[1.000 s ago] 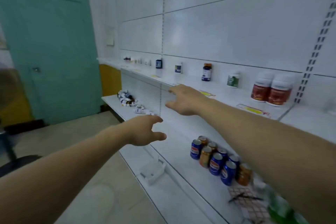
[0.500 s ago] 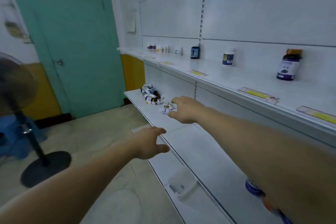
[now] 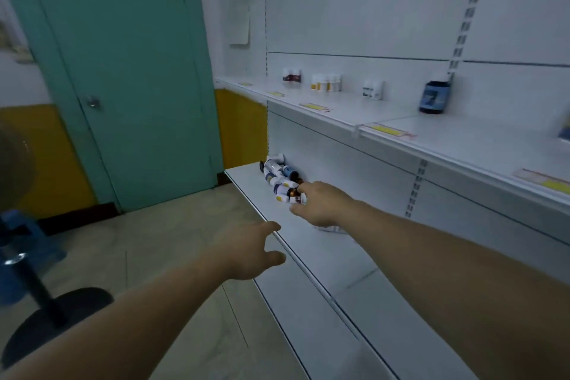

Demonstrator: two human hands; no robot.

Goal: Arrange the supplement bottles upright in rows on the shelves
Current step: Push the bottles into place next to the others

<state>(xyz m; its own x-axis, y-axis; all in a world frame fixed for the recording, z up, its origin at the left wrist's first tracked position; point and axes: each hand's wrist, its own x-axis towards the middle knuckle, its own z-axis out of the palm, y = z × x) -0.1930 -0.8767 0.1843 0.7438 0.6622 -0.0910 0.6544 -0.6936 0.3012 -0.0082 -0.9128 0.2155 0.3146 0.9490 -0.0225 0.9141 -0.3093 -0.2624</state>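
The right hand (image 3: 320, 203) had its grip spread, index fingertip touching the near end of the bottles (image 3: 279, 176), which lay toppled in a heap far along the lower shelf (image 3: 324, 262). It seemed ready to pick one and stand it up. The left hand (image 3: 246, 251) hovered loose and bare by the shelf's edge. Half a second before, both hands were further from the heap.

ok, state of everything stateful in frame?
Pile of small white-labelled supplement bottles, lower white shelf: lying down, jumbled.
Dark blue bottle, upper shelf: upright.
Small white bottles, upper shelf: upright, grouped.
Teal door: shut.
Right hand: open, fingers at the pile.
Left hand: open, holds nothing.
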